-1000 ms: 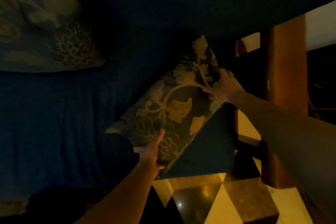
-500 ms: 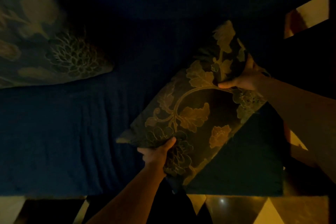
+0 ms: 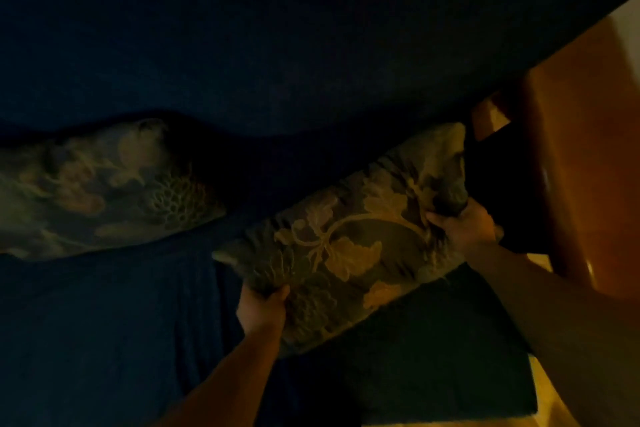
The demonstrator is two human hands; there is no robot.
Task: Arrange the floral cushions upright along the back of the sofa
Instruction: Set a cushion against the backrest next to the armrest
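The scene is very dim. A floral cushion point(image 3: 349, 236) with gold leaves on dark fabric hangs tilted over the right part of the dark blue sofa point(image 3: 104, 322). My left hand point(image 3: 261, 307) grips its lower left edge. My right hand point(image 3: 465, 227) grips its upper right corner, close to the sofa's right end. A second floral cushion point(image 3: 104, 184) leans against the sofa back point(image 3: 277, 45) at the left, apart from the held one.
A wooden post or armrest point(image 3: 575, 166) rises at the right, beside the sofa's end. Pale floor point(image 3: 554, 399) shows at the bottom right past the seat's front corner.
The held cushion has moved up and back toward the sofa back, lying flatter across the view. Both hands kept their grip. The view has shifted, and the left cushion now appears lower.
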